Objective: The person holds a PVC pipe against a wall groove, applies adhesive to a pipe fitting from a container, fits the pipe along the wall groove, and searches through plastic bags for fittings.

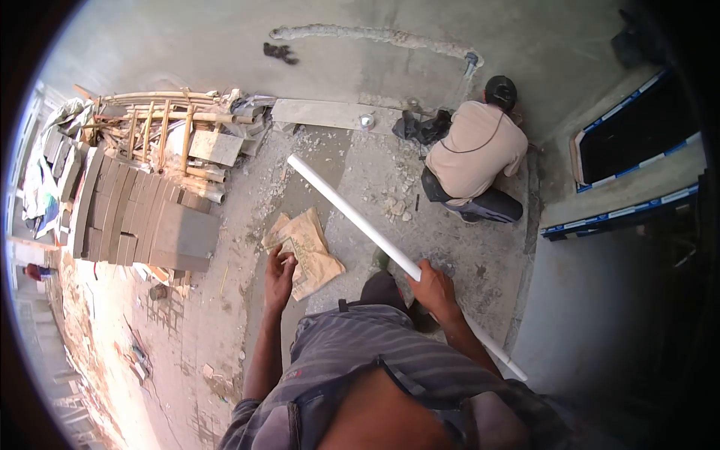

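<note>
Right hand [435, 289] closed round white pipe [360, 222], partway along; ends stick out both sides. Done: pipe's in hand. Left: not joined to anything yet. Left hand [279, 276] empty, fingers loosely curled, apart from pipe, near paper bag [315, 251]. Farther: wall groove [375, 34], no white pipe visible in it.

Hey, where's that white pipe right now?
In the head view, the white pipe is in the right hand, slanting from upper left to lower right and passing right of the paper sack on the floor.
</note>
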`<state>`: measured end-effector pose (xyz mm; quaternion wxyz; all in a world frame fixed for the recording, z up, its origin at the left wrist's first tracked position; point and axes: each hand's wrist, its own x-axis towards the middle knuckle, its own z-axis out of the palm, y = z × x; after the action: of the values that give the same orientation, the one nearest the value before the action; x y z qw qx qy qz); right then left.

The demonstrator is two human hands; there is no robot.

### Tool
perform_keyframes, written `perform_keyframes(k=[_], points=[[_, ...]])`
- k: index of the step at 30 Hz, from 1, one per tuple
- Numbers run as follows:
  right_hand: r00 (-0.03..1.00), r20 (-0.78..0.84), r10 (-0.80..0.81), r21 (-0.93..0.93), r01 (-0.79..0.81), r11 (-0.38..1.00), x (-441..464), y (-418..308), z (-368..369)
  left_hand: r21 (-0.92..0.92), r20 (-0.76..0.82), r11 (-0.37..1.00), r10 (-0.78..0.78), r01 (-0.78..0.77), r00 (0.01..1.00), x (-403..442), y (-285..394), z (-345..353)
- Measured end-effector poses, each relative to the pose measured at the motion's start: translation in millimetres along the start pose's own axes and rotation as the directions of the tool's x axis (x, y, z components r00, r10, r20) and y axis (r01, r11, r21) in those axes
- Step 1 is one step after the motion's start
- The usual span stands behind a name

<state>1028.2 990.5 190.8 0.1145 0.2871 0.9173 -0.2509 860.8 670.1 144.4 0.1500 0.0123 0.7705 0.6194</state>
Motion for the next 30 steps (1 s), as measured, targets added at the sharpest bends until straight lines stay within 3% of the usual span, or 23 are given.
perform_keyframes(k=[3,4,9,11,14,18,20,22,24,26,27,28,30], points=[[0.991,0.075,-0.112,0.066,0.107,0.992,47,-35,-3,-0.173,0.011,0.975,-0.141,0.141,0.990,45,60,35],[0.990,0.061,-0.128,0.079,0.123,0.989,65,-40,-10,-0.273,0.006,0.953,-0.137,0.133,0.991,65,76,46],[0.957,0.146,-0.251,0.056,0.246,0.968,116,-43,-15,-0.644,-0.301,0.765,-0.211,-0.034,0.930,155,137,55],[0.937,0.172,-0.305,0.063,0.298,0.952,132,-44,-21,-0.675,-0.320,0.725,-0.117,-0.139,0.940,175,155,46],[0.866,0.164,-0.472,0.263,0.423,0.867,149,-53,-34,-0.746,-0.347,0.618,-0.041,-0.249,0.937,205,157,33],[0.750,0.326,-0.576,0.529,0.360,0.769,183,-76,-47,-0.773,-0.386,0.519,0.074,-0.366,0.920,227,207,23],[0.671,0.355,-0.651,0.632,0.340,0.696,209,-87,-52,-0.802,-0.254,0.430,0.382,-0.414,0.889,253,210,3],[0.628,0.293,-0.721,0.663,0.410,0.627,238,-104,-60,-0.870,-0.197,0.338,0.430,-0.360,0.881,281,226,-14],[0.604,0.228,-0.764,0.682,0.461,0.568,266,-124,-62,-0.934,-0.130,0.199,0.583,-0.296,0.802,306,252,-12],[0.598,0.155,-0.786,0.688,0.506,0.520,298,-145,-62,-0.757,-0.303,0.393,0.496,-0.522,0.814,321,278,-5],[0.618,0.093,-0.780,0.677,0.535,0.505,313,-159,-68,-0.335,-0.279,0.643,0.630,-0.688,0.725,338,274,-7],[0.640,0.029,-0.768,0.678,0.552,0.486,332,-175,-71,0.181,-0.247,0.661,0.747,-0.728,0.617,355,270,-8],[0.679,-0.070,-0.731,0.695,0.559,0.453,363,-207,-71,-0.327,-0.153,0.689,0.637,-0.647,0.755,356,298,26]])
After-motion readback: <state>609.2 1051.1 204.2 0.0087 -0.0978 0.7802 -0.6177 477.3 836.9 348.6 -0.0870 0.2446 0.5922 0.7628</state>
